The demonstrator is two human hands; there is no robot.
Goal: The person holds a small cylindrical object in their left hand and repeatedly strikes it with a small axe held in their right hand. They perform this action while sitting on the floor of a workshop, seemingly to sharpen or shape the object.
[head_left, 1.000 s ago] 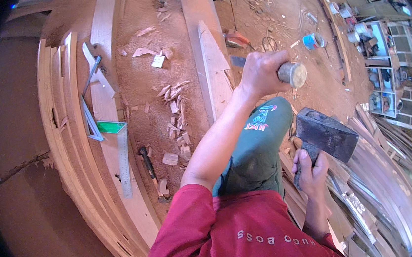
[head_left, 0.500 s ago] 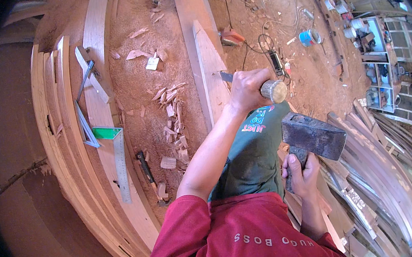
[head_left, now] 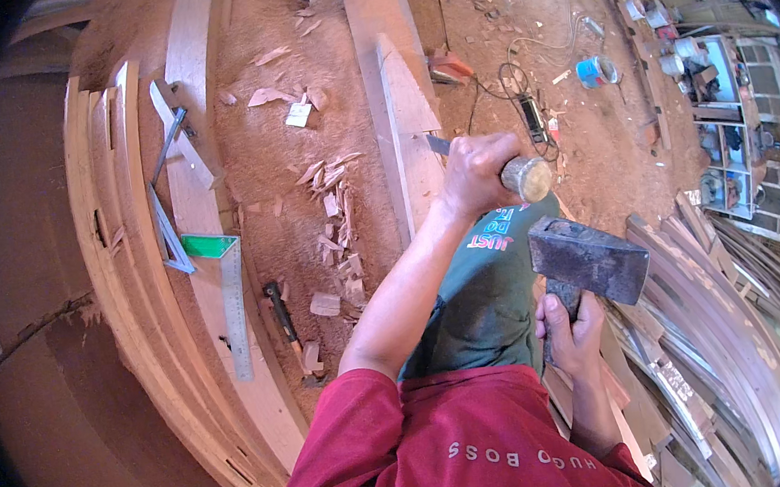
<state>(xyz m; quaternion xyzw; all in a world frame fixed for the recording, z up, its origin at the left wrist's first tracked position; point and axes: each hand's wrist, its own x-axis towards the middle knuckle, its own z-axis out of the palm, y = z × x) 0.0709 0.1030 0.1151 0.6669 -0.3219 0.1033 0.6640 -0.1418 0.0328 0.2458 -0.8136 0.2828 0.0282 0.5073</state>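
Note:
My left hand (head_left: 479,171) is wrapped round a chisel (head_left: 528,178), its round wooden butt sticking out toward the right. The chisel's blade meets the edge of a tapered wooden plank (head_left: 410,115), at a small notch. That plank lies along a longer wooden beam (head_left: 367,20). In my right hand (head_left: 571,327) is a heavy, dark club hammer (head_left: 589,260), gripped by its handle close under the block-like head. The hammer head is below and to the right of the chisel's butt, apart from it.
Wood chips (head_left: 333,193) and sawdust cover the ground left of the beam. A claw hammer (head_left: 281,324), a try square (head_left: 234,296) and long boards (head_left: 139,221) lie farther left. A blue bucket (head_left: 594,72), cables (head_left: 513,81) and stacked timber (head_left: 715,306) are on the right.
The whole view has shifted slightly, so the scene sits a little farther right. The club hammer has moved slightly left relative to the chisel. Both hands keep their grips.

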